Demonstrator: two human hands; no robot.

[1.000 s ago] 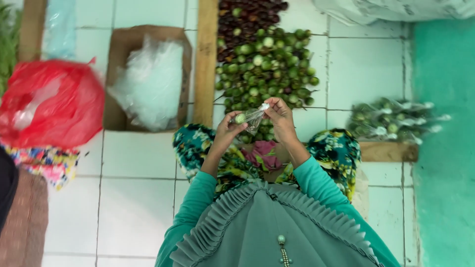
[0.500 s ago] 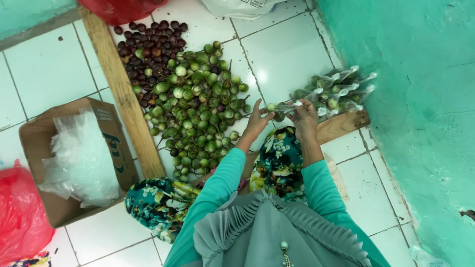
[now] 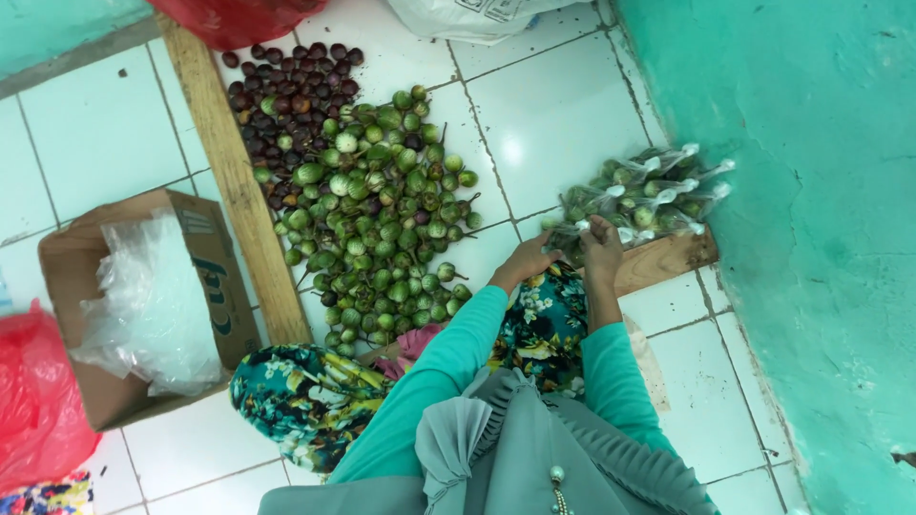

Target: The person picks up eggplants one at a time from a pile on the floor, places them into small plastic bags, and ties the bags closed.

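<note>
My left hand (image 3: 528, 263) and my right hand (image 3: 602, 242) meet at the near edge of a pile of small clear bags filled with green round eggplants (image 3: 645, 198). Between them they grip one such filled bag (image 3: 573, 232), which touches the pile. The pile lies on a wooden board (image 3: 668, 259) by the green wall. Left of my hands a heap of loose green eggplants (image 3: 382, 224) spreads over the white tiled floor, with dark purple ones (image 3: 286, 95) behind it. My sleeves are teal and my knees carry a flowered cloth.
A long wooden plank (image 3: 239, 191) borders the heap on the left. A cardboard box with empty clear bags (image 3: 143, 300) stands further left, next to a red plastic bag (image 3: 33, 391). The green wall (image 3: 821, 238) closes the right side.
My view has swung from the heap to the right. Both hands carried the small filled bag from over the loose eggplants to the bagged pile and lowered it there.
</note>
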